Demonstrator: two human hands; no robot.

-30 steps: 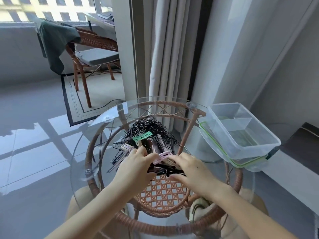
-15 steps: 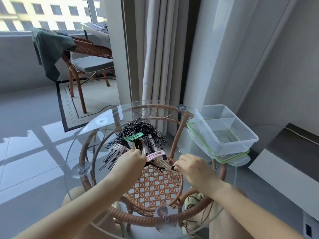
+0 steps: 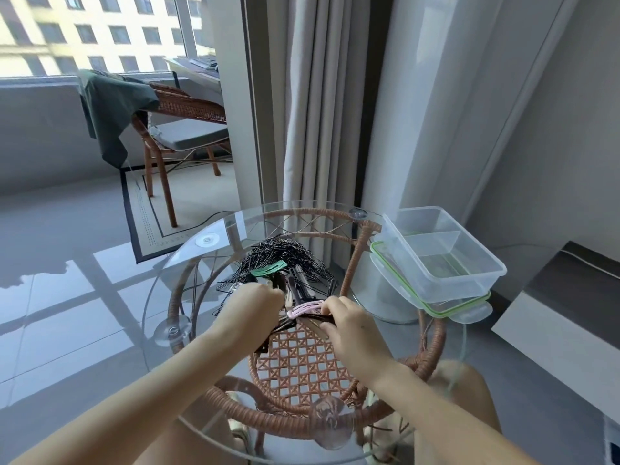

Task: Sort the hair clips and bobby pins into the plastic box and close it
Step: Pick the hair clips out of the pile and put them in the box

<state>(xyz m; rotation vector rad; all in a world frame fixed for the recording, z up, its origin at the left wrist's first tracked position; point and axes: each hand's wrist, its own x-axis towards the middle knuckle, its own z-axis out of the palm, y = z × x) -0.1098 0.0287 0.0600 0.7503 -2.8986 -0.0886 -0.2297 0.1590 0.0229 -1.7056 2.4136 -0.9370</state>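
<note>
My left hand [image 3: 250, 312] is curled into a loose fist over the near edge of the pile; I cannot tell what it holds. My right hand [image 3: 349, 325] pinches a bundle of thin dark bobby pins [image 3: 303, 322] and a pink clip [image 3: 305, 308], which half a second ago lay between my hands. Both rest on the round glass table [image 3: 161, 297] with its woven rattan frame. Beyond lie the wiry black pile [image 3: 285, 255] and a flat green clip [image 3: 268, 268]. At the far right edge sits the clear, divided plastic box [image 3: 436, 276], open, on its green-rimmed lid [image 3: 456, 308].
</note>
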